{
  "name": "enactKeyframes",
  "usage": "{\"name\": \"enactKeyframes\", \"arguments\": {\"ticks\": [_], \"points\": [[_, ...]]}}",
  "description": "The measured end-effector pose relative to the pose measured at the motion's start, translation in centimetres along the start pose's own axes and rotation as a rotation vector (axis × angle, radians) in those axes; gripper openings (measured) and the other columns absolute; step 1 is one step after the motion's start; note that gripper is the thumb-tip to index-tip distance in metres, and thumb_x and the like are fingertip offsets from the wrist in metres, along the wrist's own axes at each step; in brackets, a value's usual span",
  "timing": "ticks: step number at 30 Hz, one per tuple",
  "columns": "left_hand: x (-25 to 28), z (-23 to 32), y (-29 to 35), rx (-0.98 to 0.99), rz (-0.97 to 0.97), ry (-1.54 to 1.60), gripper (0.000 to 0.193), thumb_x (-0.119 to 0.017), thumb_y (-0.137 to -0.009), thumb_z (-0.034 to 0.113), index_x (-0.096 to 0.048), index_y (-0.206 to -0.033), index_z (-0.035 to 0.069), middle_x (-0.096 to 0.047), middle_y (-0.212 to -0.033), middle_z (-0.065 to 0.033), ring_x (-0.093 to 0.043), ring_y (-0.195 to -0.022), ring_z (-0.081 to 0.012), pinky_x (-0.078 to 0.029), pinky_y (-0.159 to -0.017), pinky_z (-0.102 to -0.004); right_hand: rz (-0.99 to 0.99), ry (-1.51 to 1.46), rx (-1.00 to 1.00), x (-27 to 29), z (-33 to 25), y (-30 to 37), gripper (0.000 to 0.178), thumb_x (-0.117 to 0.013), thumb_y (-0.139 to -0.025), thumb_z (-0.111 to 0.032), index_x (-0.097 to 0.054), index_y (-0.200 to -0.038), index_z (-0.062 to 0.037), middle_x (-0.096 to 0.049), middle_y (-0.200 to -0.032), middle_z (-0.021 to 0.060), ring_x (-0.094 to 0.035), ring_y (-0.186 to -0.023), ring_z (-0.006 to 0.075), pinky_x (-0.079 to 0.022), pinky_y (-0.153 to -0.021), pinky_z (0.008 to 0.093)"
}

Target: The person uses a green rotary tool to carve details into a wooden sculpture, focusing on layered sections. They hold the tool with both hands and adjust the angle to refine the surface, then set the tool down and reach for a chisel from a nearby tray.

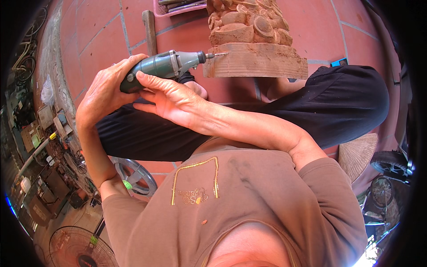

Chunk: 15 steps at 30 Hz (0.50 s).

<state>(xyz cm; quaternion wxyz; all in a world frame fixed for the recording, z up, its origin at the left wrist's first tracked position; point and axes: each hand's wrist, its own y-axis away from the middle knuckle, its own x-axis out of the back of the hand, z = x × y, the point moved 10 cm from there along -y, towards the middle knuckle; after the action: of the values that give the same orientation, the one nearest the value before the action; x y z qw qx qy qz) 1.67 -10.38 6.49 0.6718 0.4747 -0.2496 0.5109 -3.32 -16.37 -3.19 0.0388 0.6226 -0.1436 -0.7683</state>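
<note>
A dark green rotary tool with a grey nose lies sideways between my hands, its thin metal bit pointing right. My left hand is closed around the back of its body from the left. From below, my right hand has its thumb on the near side of the tool's back end and its fingers loosely curled under it. The bit's tip is close by the base of a carved reddish-brown wood block; I cannot tell whether they touch. The block stands on a flat-sided wooden base.
A wooden-handled mallet or stick lies on the red tile floor beyond the tool. A pink tray of tools is at the top. My crossed legs in dark trousers flank the block. A standing fan is at lower left.
</note>
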Motion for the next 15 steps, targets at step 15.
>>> {"name": "enactKeyframes", "arguments": {"ticks": [15], "points": [[0.3, -0.1, 0.6, 0.034, -0.004, 0.025, 0.069, -0.076, -0.065, 0.005, -0.057, -0.131, 0.006, -0.067, -0.113, -0.0196, -0.065, -0.105, -0.0397, -0.052, -0.089, -0.0427, -0.038, 0.034, -0.013, -0.6, 0.6, 0.5, 0.039, -0.08, -0.088, -0.021, -0.063, -0.122, -0.0108, -0.061, -0.13, 0.0071, -0.049, -0.132, 0.0245, -0.034, -0.113, 0.0567]]}}
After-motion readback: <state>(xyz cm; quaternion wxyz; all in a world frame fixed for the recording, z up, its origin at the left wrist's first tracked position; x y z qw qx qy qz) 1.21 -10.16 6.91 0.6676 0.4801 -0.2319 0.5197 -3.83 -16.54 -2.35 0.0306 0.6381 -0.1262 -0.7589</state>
